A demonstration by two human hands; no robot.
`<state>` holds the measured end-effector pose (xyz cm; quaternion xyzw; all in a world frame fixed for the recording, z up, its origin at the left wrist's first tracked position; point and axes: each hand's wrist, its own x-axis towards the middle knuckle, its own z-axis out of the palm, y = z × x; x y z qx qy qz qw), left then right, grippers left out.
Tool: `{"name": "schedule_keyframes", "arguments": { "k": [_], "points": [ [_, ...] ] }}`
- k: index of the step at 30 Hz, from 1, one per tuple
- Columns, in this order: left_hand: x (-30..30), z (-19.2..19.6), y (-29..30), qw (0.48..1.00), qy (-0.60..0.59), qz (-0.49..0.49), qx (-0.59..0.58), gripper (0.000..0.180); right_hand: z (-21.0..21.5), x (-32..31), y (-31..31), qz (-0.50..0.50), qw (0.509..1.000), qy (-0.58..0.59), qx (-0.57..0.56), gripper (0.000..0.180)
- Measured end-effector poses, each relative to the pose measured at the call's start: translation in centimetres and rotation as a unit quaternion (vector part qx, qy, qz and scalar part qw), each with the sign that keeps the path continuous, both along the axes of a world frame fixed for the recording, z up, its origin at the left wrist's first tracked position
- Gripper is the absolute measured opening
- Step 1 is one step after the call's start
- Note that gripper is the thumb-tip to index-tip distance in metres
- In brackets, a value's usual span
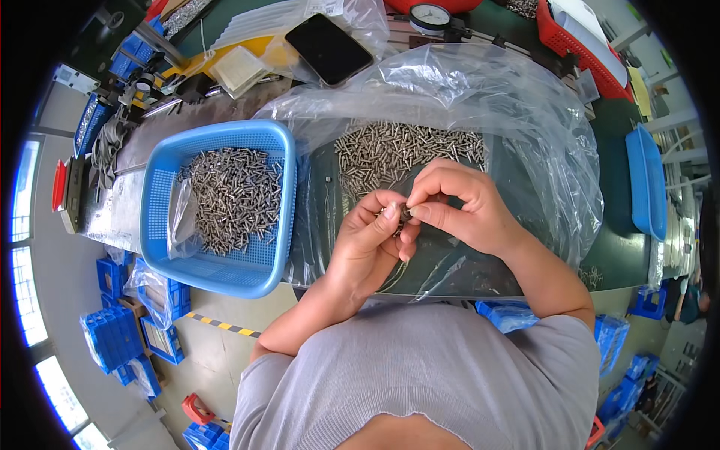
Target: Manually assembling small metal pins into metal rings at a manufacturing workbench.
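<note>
Both hands meet over the counter (615, 255): the left hand (367, 244) and right hand (461, 206) pinch one small metal pin (403, 214) between fingertips, apparently checking it. The loose pin pile (405, 150) lies just beyond; the blue basket (277, 259) of pins sits left, likely its destination.

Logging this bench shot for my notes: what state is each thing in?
Blue basket: part filled with small metal pins.
Clear plastic bag: open, pins piled inside.
Phone: screen dark.
Left hand: pinching a small metal part.
Right hand: pinching the same part.
</note>
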<state>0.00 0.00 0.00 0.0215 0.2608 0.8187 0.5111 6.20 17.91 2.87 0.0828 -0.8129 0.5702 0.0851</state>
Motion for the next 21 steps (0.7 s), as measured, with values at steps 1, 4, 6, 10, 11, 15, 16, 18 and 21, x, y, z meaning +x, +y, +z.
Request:
{"name": "schedule_keyframes", "arguments": {
  "k": [1,4,6,10,11,15,16,18,21],
  "points": [
    [0.1,0.1,0.1,1.0,-0.001,0.009,-0.01,0.016,0.0,-0.1,0.0,0.003,1.0,0.019,0.004,0.016],
    [-0.1,0.2,0.1,1.0,0.009,0.002,-0.016,0.016,0.4,-0.2,-0.4,-0.005,0.997,-0.048,-0.059,0.015],
    [-0.2,0.3,0.0,1.0,0.019,-0.012,-0.014,0.015,0.6,-0.2,-0.4,-0.016,0.983,-0.135,-0.126,0.015],
    [-0.3,0.4,-0.2,0.999,0.011,-0.035,-0.022,0.017,0.8,-0.2,-0.4,0.016,0.98,-0.141,-0.138,0.018],
    [-0.3,0.4,-0.2,0.999,0.009,-0.043,-0.021,0.018,0.8,-0.2,-0.4,0.013,0.994,-0.085,-0.069,0.019],
    [-0.2,0.2,0.0,0.999,-0.006,-0.037,-0.018,0.02,0.9,0.1,-0.5,-0.014,1.0,-0.017,-0.004,0.019],
    [-0.1,0.2,0.0,0.999,0.003,-0.032,-0.031,0.02,1.2,0.2,-0.5,-0.029,0.999,-0.026,0.001,0.019],
    [-0.1,0.1,0.0,0.999,0.013,-0.027,-0.043,0.021,1.3,0.2,-0.5,-0.045,0.998,-0.033,0.007,0.019],
    [-0.2,-0.1,0.1,0.998,0.041,-0.034,-0.027,0.021,0.8,0.2,-0.4,-0.055,0.997,0.028,0.053,0.019]
  ]
}}
